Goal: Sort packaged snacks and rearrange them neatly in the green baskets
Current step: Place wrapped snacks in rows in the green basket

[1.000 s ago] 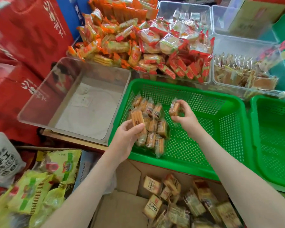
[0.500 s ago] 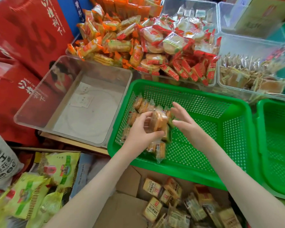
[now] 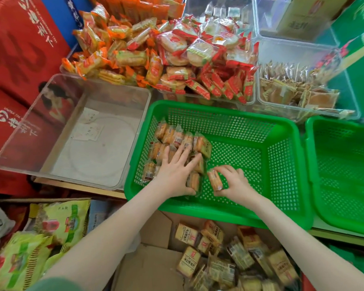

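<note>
Nearest, a cardboard box [image 3: 151, 267] below the table edge holds a jumble of loose packets [image 3: 216, 257] that are not yet sorted. Above it, both forearms reach into the green basket [image 3: 282, 220]. The left hand [image 3: 173, 175] lies flat, fingers spread and straight, pressing on the rows of packets [image 3: 177, 137] that stand on edge in the basket's left part; it grips nothing. The right hand [image 3: 234, 182] has its fingers and thumb curled round a single packet [image 3: 214, 180], holding it on edge on the basket floor just beside the near end of the rows. The likely trouble is toppling. The wrappers look slick, and the rows have open floor to their right, so once the flat hand lifts they may lean and fall over like dominoes. The new packet has nothing to brace its right side either. Pressing too hard could also crush what is inside. A second green basket [image 3: 345, 225] sits to the right and a clear tray [image 3: 19, 143] to the left. Beyond the far rim, heaped orange-wrapped snacks [image 3: 118, 51] and red-wrapped snacks [image 3: 200, 55] overflow their bins, and one could slide down and mix in.
</note>
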Demonstrator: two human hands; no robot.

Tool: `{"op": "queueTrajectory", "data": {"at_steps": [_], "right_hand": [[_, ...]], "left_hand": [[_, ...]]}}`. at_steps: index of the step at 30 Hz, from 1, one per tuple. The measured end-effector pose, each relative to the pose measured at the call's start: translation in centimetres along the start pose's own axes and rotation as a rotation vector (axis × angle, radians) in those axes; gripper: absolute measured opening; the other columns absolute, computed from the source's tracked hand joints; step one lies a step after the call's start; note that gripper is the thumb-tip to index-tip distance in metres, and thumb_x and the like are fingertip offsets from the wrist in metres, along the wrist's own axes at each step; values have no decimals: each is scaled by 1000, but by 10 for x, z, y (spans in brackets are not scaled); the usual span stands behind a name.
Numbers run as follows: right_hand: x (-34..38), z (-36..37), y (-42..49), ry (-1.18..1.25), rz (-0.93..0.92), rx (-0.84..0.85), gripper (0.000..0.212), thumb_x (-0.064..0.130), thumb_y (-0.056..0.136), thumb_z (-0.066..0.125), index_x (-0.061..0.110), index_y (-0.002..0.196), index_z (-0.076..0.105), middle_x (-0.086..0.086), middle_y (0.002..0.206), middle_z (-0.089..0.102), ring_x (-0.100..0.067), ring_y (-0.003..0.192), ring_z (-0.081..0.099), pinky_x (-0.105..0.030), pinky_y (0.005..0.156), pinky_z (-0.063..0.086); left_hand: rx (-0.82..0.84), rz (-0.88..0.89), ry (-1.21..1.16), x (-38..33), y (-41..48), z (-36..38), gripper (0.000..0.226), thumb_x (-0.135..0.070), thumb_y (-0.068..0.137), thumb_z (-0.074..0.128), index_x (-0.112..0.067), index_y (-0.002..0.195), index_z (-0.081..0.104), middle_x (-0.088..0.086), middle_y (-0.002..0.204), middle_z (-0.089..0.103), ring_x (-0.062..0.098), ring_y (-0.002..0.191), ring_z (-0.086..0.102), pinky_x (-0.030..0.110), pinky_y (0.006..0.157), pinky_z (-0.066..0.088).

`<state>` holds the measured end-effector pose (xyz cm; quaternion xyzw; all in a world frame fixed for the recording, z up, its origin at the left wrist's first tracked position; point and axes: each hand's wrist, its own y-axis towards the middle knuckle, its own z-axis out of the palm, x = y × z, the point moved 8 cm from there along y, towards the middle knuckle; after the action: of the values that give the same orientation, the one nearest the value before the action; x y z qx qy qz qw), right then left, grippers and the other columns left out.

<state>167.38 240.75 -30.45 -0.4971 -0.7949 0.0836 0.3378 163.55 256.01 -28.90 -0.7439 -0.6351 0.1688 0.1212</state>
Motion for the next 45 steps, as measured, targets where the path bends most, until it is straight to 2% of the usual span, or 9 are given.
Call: {"op": "queueTrajectory", "data": {"at_steps": [7, 16, 22, 26, 30, 35, 39, 42, 45], "right_hand": [[29, 22, 7, 214, -62, 66, 73, 13, 77, 77, 14, 138, 36, -5, 127, 47, -13, 110, 47, -22, 90, 42], [39, 19, -2, -153, -155, 3, 91, 31, 80, 75, 12, 149, 20, -7, 149, 33, -21, 134, 33, -35, 113, 32], [32, -12, -49, -57, -134, -171, 72, 34, 92, 62, 14, 151, 26, -4, 151, 35, -17, 139, 28, -30, 115, 22], [20, -28, -118, 53, -199, -508, 47, 12, 92, 62, 7, 136, 47, -7, 127, 54, -14, 121, 41, -21, 108, 28], [-9, -2, -186, 50, -133, -693, 42, 8, 88, 63, 5, 128, 49, -7, 116, 53, -17, 108, 45, -15, 101, 29], [-47, 101, -228, -112, -20, -408, 60, 17, 81, 75, 15, 132, 44, -3, 110, 60, -22, 96, 57, -35, 84, 52], [-58, 177, -249, -353, 6, -126, 100, 38, 55, 88, 19, 142, 42, -4, 127, 61, -25, 106, 62, -42, 86, 51], [-58, 199, -251, -461, -80, -68, 103, 31, 43, 92, 14, 136, 53, -9, 138, 55, -30, 124, 54, -48, 102, 30], [-60, 206, -242, -558, -111, -67, 99, 19, 33, 92, 9, 127, 63, -11, 131, 60, -33, 124, 54, -53, 106, 22]], "left_hand": [[20, 7, -86, 1, -1, 6, 113, -60, 83, 61, -20, 152, -19, 6, 161, -18, 25, 146, -20, 54, 118, -7], [18, 40, -150, -6, -13, 2, 103, -57, 88, 56, -23, 153, -16, 8, 160, -20, 25, 146, -20, 53, 117, -11], [-610, 8, -549, -30, -84, -30, 49, -25, 94, 55, -8, 139, 47, 16, 148, 39, 30, 140, 31, 44, 118, 22], [-895, 194, -508, -76, -150, -6, 33, -16, 91, 54, -9, 123, 54, 13, 116, 58, 24, 110, 52, 31, 98, 42], [-514, 188, -518, -106, -157, 83, 38, -19, 91, 50, -18, 128, 49, 11, 112, 60, 27, 96, 56, 36, 77, 53], [148, -15, -290, -120, -147, 186, 58, -31, 100, 40, -28, 153, 16, 13, 152, 25, 32, 133, 32, 40, 104, 37], [272, -2, -167, -134, -146, 219, 64, -35, 100, 38, -27, 154, 4, 16, 159, 8, 36, 145, 12, 50, 115, 20], [326, 128, 48, -142, -143, 235, 74, -30, 97, 47, -25, 155, 1, 20, 160, -1, 41, 146, -4, 59, 116, -1], [354, 210, 188, -143, -139, 245, 82, -24, 94, 54, -24, 154, -2, 22, 159, -1, 46, 145, -6, 66, 113, -2]]}}
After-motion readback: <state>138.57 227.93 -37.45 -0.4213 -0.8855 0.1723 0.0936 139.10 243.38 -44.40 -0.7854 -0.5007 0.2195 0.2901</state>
